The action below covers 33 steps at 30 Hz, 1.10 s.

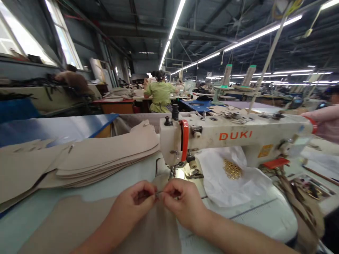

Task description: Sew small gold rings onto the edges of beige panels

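Note:
My left hand (136, 201) and my right hand (182, 201) meet fingertip to fingertip just in front of the needle of a white DUKI sewing machine (235, 135). Both pinch a small thin item (159, 193) between them; it is too small to name. Under my hands lies a flat beige fabric piece (76, 222) on the pale green table (127, 176).
A stack of beige cut pieces (106, 155) lies to the left of the machine. A white bag with small gold metal parts (232, 169) sits behind the needle. Brown straps (299, 208) hang at the right. Other people work at benches farther back.

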Each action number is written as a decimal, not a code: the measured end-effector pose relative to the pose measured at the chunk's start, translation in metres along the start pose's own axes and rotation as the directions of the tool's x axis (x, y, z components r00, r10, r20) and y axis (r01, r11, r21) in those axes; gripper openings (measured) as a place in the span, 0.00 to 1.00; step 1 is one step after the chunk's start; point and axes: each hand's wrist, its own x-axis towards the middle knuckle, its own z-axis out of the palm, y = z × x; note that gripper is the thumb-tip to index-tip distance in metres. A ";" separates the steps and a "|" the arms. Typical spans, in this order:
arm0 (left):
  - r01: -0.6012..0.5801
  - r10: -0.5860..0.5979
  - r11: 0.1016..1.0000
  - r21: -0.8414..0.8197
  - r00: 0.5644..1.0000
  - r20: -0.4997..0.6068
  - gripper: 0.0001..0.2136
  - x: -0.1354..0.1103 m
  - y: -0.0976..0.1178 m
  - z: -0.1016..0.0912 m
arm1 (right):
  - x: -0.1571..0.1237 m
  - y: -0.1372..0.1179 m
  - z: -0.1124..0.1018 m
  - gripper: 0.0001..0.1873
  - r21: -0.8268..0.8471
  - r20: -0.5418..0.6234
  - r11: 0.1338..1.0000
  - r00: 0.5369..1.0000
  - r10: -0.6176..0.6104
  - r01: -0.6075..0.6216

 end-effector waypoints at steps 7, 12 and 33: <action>0.051 -0.044 0.973 -0.224 0.998 0.037 0.08 -0.003 0.010 0.005 | -0.002 0.003 0.000 0.05 -0.020 0.011 1.000 1.000 -0.017 0.017; 0.024 -0.028 0.976 -0.217 1.000 -0.014 0.07 -0.006 0.006 0.007 | -0.003 0.002 -0.001 0.06 -0.048 0.030 0.996 0.997 -0.074 0.076; -0.141 0.137 0.989 0.044 0.987 0.083 0.05 -0.013 0.003 0.006 | -0.001 0.002 -0.003 0.09 0.130 0.156 0.990 0.987 0.033 -0.053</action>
